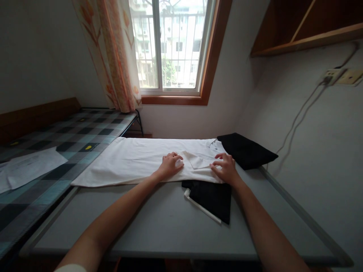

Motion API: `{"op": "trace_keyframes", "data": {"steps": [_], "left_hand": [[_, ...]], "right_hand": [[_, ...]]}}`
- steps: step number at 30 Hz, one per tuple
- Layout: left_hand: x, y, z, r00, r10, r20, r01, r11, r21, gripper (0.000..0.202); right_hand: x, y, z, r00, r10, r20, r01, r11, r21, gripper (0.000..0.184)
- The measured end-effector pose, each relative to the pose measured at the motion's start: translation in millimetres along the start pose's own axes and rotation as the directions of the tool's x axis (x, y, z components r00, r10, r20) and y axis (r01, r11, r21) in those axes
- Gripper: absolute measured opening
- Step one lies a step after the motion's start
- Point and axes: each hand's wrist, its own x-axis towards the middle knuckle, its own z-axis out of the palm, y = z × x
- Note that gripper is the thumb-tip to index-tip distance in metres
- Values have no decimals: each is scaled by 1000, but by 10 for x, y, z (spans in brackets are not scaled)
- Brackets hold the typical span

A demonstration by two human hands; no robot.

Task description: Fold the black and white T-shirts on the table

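Observation:
A white shirt with black sleeves (pixel 136 158) lies spread sideways across the grey table, its hem to the left. Its pale collar (pixel 195 160) sits between my two hands, with a small buttoned opening just beyond. My left hand (pixel 171 166) rests on the white cloth left of the collar, fingers bent and apart. On the collar's right side, my right hand (pixel 225 168) touches the cloth with spread, curved fingers. One black sleeve (pixel 212 198) with a white edge points toward me; the other black sleeve (pixel 245 151) extends to the far right.
The grey table (pixel 159 223) has a raised edge beside the right wall. At left is a bed with a checked cover (pixel 93 130) and a white printed sheet or bag (pixel 31 168). A curtain (pixel 116 56) hangs by the window; cables (pixel 302 109) run down the wall.

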Motion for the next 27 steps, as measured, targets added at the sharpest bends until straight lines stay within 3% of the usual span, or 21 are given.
{"op": "trace_keyframes", "data": {"steps": [4, 8, 13, 18, 21, 24, 27], "left_hand": [[-35, -35, 29, 998, -56, 7, 55, 998, 42, 29], [-30, -51, 46, 999, -48, 17, 47, 996, 73, 28], [-34, -49, 53, 999, -43, 16, 42, 996, 73, 35], [-3, -81, 28, 999, -53, 8, 53, 999, 10, 33], [32, -121, -95, 985, -72, 158, 95, 986, -140, 37], [21, -159, -263, 938, -48, 344, 150, 949, -277, 43], [-56, -174, -375, 889, -32, 457, 193, 930, -311, 46]], "right_hand": [[-7, -175, 5, 992, -34, 121, 54, 985, -163, 39], [14, -236, 98, 990, 125, 67, -102, 956, -276, 64], [26, -303, 130, 989, 145, 24, -132, 947, -293, 48], [31, -250, 27, 966, 225, 128, -195, 958, -210, 41], [4, -43, -21, 925, 346, 159, -330, 937, -115, 45], [-71, 201, -28, 876, 448, 178, -463, 885, 50, 50], [-184, 333, -26, 866, 448, 223, -498, 815, 298, 51]]}}
